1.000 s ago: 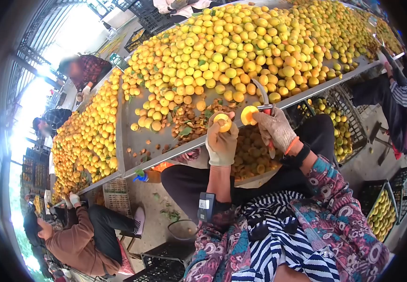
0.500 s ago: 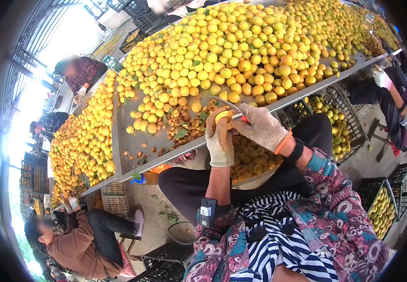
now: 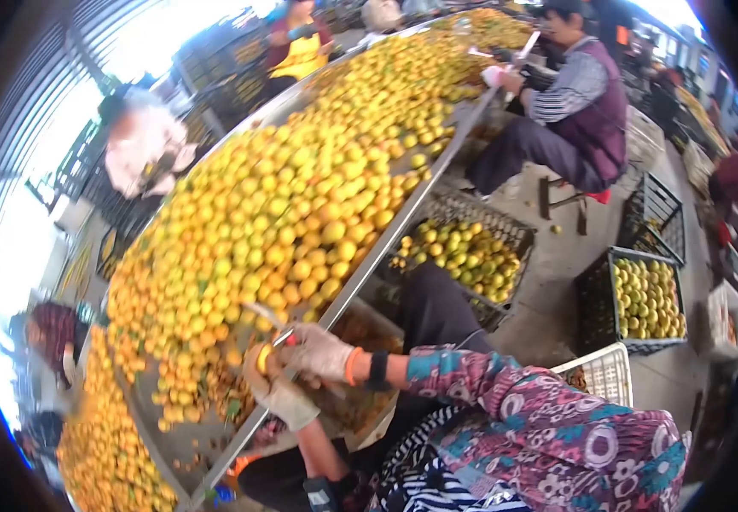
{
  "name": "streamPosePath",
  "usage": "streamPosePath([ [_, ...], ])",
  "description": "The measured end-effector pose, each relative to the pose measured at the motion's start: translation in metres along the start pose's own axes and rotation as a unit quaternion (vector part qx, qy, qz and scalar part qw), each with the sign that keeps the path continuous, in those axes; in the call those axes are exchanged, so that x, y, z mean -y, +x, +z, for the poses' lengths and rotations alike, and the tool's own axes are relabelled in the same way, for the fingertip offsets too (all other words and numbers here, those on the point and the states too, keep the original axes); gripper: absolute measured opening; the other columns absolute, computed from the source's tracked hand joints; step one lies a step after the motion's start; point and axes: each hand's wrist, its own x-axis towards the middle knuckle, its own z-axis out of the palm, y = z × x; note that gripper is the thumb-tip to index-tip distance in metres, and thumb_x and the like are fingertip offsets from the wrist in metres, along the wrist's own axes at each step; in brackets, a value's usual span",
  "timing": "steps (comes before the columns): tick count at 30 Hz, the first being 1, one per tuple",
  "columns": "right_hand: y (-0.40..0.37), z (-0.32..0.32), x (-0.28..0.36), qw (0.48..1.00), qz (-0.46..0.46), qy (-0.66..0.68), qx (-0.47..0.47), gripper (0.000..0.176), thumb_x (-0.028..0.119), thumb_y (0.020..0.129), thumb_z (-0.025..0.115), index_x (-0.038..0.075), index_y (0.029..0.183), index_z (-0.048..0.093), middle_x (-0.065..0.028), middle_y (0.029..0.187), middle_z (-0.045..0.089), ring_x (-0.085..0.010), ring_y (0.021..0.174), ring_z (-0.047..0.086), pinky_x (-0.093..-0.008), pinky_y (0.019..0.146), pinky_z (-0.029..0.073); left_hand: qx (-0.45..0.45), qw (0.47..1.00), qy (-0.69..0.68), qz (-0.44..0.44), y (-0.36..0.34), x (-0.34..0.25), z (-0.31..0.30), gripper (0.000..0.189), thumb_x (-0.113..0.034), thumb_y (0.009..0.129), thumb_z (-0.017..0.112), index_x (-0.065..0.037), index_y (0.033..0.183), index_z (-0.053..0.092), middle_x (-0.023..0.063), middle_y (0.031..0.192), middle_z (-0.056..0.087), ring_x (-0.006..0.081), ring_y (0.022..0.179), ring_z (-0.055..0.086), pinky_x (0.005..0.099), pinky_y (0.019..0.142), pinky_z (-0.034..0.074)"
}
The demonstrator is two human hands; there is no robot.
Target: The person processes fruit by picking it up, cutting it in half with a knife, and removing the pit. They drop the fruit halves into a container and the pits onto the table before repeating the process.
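My gloved left hand [image 3: 282,394] grips a yellow-orange fruit [image 3: 263,358] above the metal rim of the sorting table [image 3: 369,269]. Beside it, my gloved right hand [image 3: 319,352] is closed on the red handle of a curved knife [image 3: 262,315]. The blade points up and to the left, over the fruit pile. Many yellow fruits [image 3: 258,222] cover the table beyond my hands. Darker cut pieces [image 3: 226,394] lie near the rim, partly hidden by my left hand.
A black crate of greenish-yellow fruit [image 3: 463,256] stands right of my knees. Farther right are another full crate [image 3: 649,299] and a white basket [image 3: 604,375]. A person in a purple vest [image 3: 595,111] sits along the table; others are across it.
The view has swung right, so my hands appear lower and farther left. More crates and people show on the right. The fruit and knife are still held.
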Motion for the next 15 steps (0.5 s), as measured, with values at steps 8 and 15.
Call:
streamPosePath([
  [8, 0.019, -0.096, 0.021, 0.926, -0.225, -0.228, -0.199, 0.013, 0.009, 0.085, 0.062, 0.005, 0.096, 0.056, -0.0025, 0.073, 0.058, -0.0137, 0.071, 0.059, -0.0264, 0.059, 0.047, -0.004, 0.958, -0.174, -0.230, 0.004, 0.034, -0.009, 0.026, 0.001, 0.080, 0.060, 0.000, 0.106, 0.055, 0.0172, 0.105, 0.060, 0.0299, 0.090, 0.061, 0.0363, 0.078, 0.051],
  [15, -0.033, -0.088, 0.073, 0.946, -0.227, 0.072, -0.218, 0.017, 0.024, 0.090, 0.062, 0.007, 0.088, 0.059, 0.0042, 0.056, 0.049, -0.0062, 0.046, 0.046, -0.0243, 0.040, 0.035, 0.013, 0.932, -0.272, -0.238, -0.008, 0.016, 0.016, 0.018, -0.015, 0.085, 0.061, -0.005, 0.099, 0.060, 0.0063, 0.090, 0.059, 0.0185, 0.079, 0.056, 0.0287, 0.073, 0.048],
])
